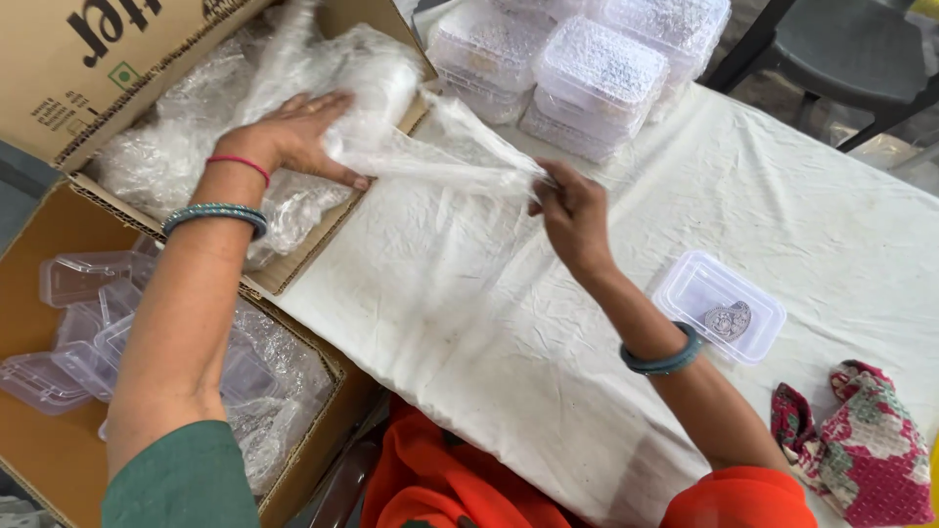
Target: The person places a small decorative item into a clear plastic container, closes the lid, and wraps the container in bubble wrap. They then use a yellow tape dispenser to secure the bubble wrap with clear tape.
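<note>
A packing workplace: stacks of clear plastic containers (587, 78) sit on a cloth-covered surface (802, 205), beside open cardboard boxes (59, 460) of lids and plastic wrap.

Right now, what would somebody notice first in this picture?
Two hands in the middle: the left hand presses on a clear plastic bag at the cardboard box, the right hand pinches its end. Stacked clear containers sit at the table's far edge.
</note>
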